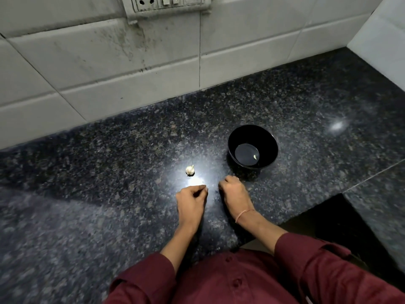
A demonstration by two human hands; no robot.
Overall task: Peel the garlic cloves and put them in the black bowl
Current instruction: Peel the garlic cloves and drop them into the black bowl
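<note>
while the person in the dark red shirt (252, 281) leans over the speckled black counter (109, 172), both hands sit low on the stone, on the near side of the black bowl (243, 137). the bowl stands upright, and one pale garlic clove (254, 157) lies on its floor, toward the right of the bottom. left of the bowl, a garlic bulb (190, 170) rests on the counter in a bright patch of reflected light, apart from both hands. the left hand (191, 199) is farther left of the bowl than the right hand, just on the near side of the bulb. its fingers are curled, and the thumb and forefinger meet on a pale sliver (206, 186) too small for me to say what it is. the right hand (233, 190) is near the bowl's front, knuckles close to its base without touching. its fingers are curled under the palm, and i cannot tell whether they hold anything, since the back of the hand hides them. a thin orange thread (244, 216) circles that wrist. the hands are near each other but apart. beyond the bowl the counter meets a wall of stained white tiles (131, 84), with a socket plate (166, 3) high on it, above and left of the bowl.
</note>
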